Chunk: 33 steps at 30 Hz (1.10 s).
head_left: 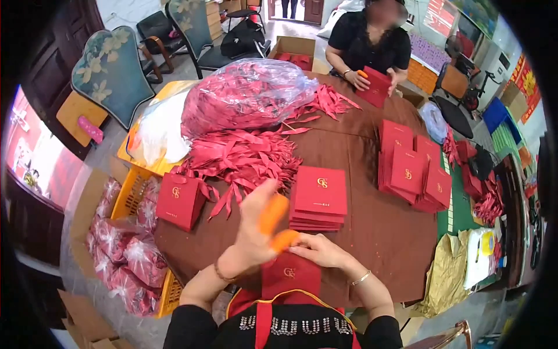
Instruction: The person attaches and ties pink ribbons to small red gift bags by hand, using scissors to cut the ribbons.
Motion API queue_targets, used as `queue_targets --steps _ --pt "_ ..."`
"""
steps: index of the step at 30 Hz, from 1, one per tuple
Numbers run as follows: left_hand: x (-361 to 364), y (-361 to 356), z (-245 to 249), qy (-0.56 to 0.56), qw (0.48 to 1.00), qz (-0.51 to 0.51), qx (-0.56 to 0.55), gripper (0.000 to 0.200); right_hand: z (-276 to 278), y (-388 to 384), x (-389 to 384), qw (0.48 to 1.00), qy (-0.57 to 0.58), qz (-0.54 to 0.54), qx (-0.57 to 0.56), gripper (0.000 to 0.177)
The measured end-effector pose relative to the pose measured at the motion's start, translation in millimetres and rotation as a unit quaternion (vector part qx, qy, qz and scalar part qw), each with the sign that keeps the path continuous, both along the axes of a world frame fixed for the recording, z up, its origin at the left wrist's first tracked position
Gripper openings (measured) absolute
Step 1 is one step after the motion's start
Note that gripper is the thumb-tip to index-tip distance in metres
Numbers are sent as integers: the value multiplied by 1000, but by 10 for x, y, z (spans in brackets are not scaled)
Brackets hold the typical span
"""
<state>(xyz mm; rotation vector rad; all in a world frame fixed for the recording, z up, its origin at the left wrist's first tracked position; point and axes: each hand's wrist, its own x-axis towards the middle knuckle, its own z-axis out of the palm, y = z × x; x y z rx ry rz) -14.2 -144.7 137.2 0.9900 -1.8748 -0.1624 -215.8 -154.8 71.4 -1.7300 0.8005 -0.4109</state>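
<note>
A red paper gift bag (290, 278) with a gold logo is upright at the table's near edge, close against my body. My right hand (321, 251) has its fingers closed on the bag's top edge. Above the bag's left side is my left hand (254, 224), fingers stretched out and apart, with orange covers on two of them. One orange-covered tip comes right up to my right fingertips at the bag's mouth. Just beyond my hands lies a stack of flat red bags (320, 200). To the left stands another red bag (179, 200) with a ribbon handle.
A heap of red ribbons (241, 160) lies beside a big clear plastic sack (244, 96) of more ribbons. More bag stacks (410, 168) are at the right. Across the table, a person (372, 46) holds a red bag (375, 87). A yellow crate (131, 198) holds plastic-wrapped red bundles.
</note>
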Motion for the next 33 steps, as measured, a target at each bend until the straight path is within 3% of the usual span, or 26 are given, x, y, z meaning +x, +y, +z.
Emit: queue_targets --steps 3,4,6,7,8,10,12,14,15,19,22,25,27,32,33 --pt "368 235 -717 72 956 -60 279 78 2 7 -82 998 -2 -33 58 20" --pt "397 397 -921 112 921 -96 362 83 -33 -4 -93 995 -2 -43 90 21" --pt "376 691 -988 234 800 -171 525 89 -72 2 -64 994 -11 -50 95 22" --pt "405 761 -1010 134 860 -152 469 91 -80 14 -39 996 -14 -35 86 22" --pt "395 794 -1025 131 858 -156 472 91 -90 32 -15 997 -16 -22 78 22" --pt "340 841 -1054 186 865 -66 461 96 -128 52 16 995 -7 -26 100 22" --pt "295 873 -1093 218 857 -77 461 95 -146 45 7 993 -28 -29 107 23" --pt "189 904 -959 371 763 -124 515 93 -202 51 -18 992 -36 -53 112 23" --pt "196 919 -1182 297 834 -117 450 91 -220 65 -35 990 -42 -69 118 23" --pt "215 912 -1203 290 800 -99 515 88 -220 115 -128 990 -37 -75 115 23" --pt "274 912 -1163 248 819 -116 503 79 -298 149 -171 990 -45 -73 115 25" --pt "289 925 -1183 203 846 -87 485 72 -225 187 -152 996 34 -71 33 27" --pt "293 917 -1029 -2 869 -13 494 70 -278 203 -160 996 32 -75 37 27" --pt "519 807 -846 -3 879 -64 473 68 -376 274 -190 994 13 -105 16 27" --pt "608 790 -811 -52 896 -72 434 69 -412 283 -205 994 12 -108 15 27"
